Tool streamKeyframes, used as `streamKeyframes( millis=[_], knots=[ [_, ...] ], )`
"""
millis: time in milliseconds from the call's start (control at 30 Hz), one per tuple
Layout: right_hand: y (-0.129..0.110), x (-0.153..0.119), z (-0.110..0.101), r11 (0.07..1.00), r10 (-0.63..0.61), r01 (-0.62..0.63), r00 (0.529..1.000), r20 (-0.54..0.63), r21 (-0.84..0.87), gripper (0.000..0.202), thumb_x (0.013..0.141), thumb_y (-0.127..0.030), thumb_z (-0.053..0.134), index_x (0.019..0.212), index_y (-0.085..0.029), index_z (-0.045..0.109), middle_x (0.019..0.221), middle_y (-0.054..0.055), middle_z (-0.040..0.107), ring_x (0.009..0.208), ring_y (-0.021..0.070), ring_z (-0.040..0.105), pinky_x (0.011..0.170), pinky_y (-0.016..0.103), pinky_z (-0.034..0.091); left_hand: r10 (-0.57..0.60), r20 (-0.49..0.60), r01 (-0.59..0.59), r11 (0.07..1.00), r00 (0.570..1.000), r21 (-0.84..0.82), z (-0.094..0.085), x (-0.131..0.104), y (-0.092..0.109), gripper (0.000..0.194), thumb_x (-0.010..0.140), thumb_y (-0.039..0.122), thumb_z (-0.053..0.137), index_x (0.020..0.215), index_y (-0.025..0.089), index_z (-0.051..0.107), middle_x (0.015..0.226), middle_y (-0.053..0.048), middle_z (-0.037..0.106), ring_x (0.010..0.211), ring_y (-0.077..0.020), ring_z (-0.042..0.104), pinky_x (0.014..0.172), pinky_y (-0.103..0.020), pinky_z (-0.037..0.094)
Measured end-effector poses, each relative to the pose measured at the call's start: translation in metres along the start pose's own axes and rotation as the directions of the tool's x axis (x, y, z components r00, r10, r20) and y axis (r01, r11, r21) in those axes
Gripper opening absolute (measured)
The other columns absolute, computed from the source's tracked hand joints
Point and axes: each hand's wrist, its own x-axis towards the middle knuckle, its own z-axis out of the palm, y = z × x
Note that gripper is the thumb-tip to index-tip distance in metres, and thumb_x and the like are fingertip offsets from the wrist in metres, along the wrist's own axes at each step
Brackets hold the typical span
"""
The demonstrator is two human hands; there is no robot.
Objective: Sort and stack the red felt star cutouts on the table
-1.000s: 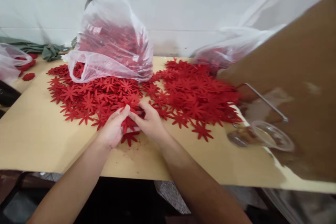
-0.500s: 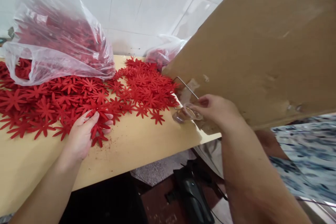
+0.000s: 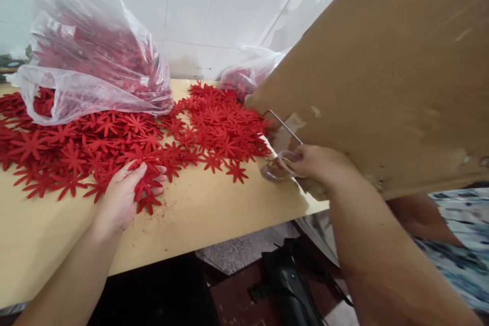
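Note:
My left hand (image 3: 128, 191) holds several red flower-shaped pieces (image 3: 147, 189) between thumb and fingers, at the front edge of a large red pile (image 3: 72, 155). My right hand (image 3: 315, 163) is closed by a small clear cup (image 3: 273, 170) near the table's right end. A thin bent metal rod (image 3: 284, 126) runs from its fingers up and to the left. The fingertips are partly hidden, and whether they also grip the cup's rim cannot be made out. A second red heap (image 3: 225, 125) lies between my hands.
A clear plastic bag (image 3: 99, 61) of red pieces sits on the pile. Another bag (image 3: 248, 74) stands behind. A big cardboard sheet (image 3: 367, 76) rises at the right of the table (image 3: 214, 214). Beyond it show a person's arm and patterned clothing (image 3: 464, 219).
The view has shifted slightly, so the table and bags appear a little further right. Both hands keep nearly the same hold, and more of the person behind the cardboard's lower edge shows.

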Motion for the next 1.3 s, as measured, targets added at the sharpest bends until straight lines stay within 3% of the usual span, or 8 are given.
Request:
streamKeyframes(
  millis=[100,200,300,400,533,700,967,1300],
  knots=[
    [0.004,-0.015,-0.006,0.995,-0.047,0.072,0.95,-0.308,0.069,0.023,0.072,-0.044,0.058,0.063,-0.025,0.048,0.066,0.007,0.055,0.061,0.0227,0.052,0.051,0.034,0.034,-0.014,0.027,0.016,0.998,1.0,-0.058,0.001,-0.001,0.0,0.018,0.079,0.017,0.051,0.094,0.011,0.059,0.091,-0.011,0.069,0.085,-0.0198,0.066,0.066,-0.031,0.057],
    [-0.021,-0.039,-0.008,0.892,-0.221,0.404,0.781,-0.584,0.203,0.01,0.075,-0.036,0.053,0.07,-0.027,0.053,0.073,0.006,0.057,0.064,0.0228,0.053,0.056,0.037,0.037,-0.038,0.046,0.044,0.989,0.998,-0.139,0.002,-0.002,0.001,0.021,0.081,0.017,0.048,0.096,0.01,0.06,0.093,-0.012,0.069,0.091,-0.0211,0.065,0.071,-0.033,0.056],
    [-0.081,-0.069,0.003,0.559,-0.413,0.728,0.66,-0.628,0.397,0.018,0.078,-0.043,0.051,0.08,-0.026,0.057,0.076,0.005,0.06,0.064,0.0205,0.056,0.056,0.036,0.043,-0.079,0.05,0.088,0.97,0.996,-0.227,0.001,0.0,0.001,0.023,0.083,0.018,0.045,0.096,0.009,0.061,0.095,-0.013,0.068,0.094,-0.0222,0.064,0.076,-0.036,0.055],
    [-0.153,-0.095,0.023,0.344,-0.574,0.797,0.597,-0.561,0.496,0.027,0.072,-0.045,0.062,0.083,-0.02,0.058,0.079,0.006,0.061,0.07,0.0192,0.058,0.06,0.033,0.047,-0.085,0.03,0.09,0.947,0.996,-0.307,0.0,0.001,0.0,0.023,0.084,0.017,0.043,0.094,0.009,0.061,0.098,-0.012,0.068,0.096,-0.0203,0.063,0.083,-0.034,0.052],
    [-0.218,-0.109,0.045,0.161,-0.658,0.717,0.59,-0.467,0.679,0.034,0.069,-0.035,0.066,0.096,-0.017,0.057,0.094,0.008,0.064,0.085,0.0216,0.06,0.077,0.038,0.048,-0.021,-0.008,0.016,0.928,1.0,-0.372,0.0,0.002,0.001,0.019,0.082,0.016,0.047,0.094,0.011,0.062,0.101,-0.009,0.067,0.102,-0.0172,0.06,0.091,-0.029,0.047],
    [-0.229,-0.105,0.054,-0.115,-0.706,0.491,0.571,-0.419,0.864,0.021,0.075,-0.027,0.058,0.094,-0.017,0.059,0.093,0.006,0.066,0.088,0.0187,0.062,0.084,0.037,0.048,-0.043,-0.02,0.032,0.915,0.999,-0.402,0.0,0.002,0.001,0.019,0.082,0.018,0.048,0.094,0.012,0.062,0.106,-0.008,0.065,0.107,-0.0162,0.056,0.095,-0.029,0.043],
    [-0.223,-0.102,0.059,-0.1,-0.653,0.467,0.635,-0.413,0.878,0.015,0.075,-0.033,0.056,0.07,-0.019,0.058,0.063,0.0,0.06,0.066,0.0157,0.059,0.067,0.032,0.05,-0.041,-0.111,-0.005,0.925,0.993,-0.38,-0.001,0.008,-0.006,0.018,0.08,0.018,0.051,0.093,0.012,0.061,0.104,-0.009,0.066,0.103,-0.0169,0.058,0.091,-0.029,0.044],
    [-0.218,-0.096,0.059,-0.069,-0.447,0.489,0.764,-0.465,0.869,0.021,0.073,-0.039,0.06,0.074,-0.019,0.053,0.063,-0.001,0.057,0.054,0.0104,0.051,0.052,0.025,0.045,-0.004,-0.104,-0.026,0.957,0.995,-0.289,-0.007,0.009,-0.005,0.018,0.083,0.024,0.047,0.09,0.014,0.06,0.092,-0.007,0.069,0.089,-0.0169,0.064,0.082,-0.033,0.051]
  ],
)
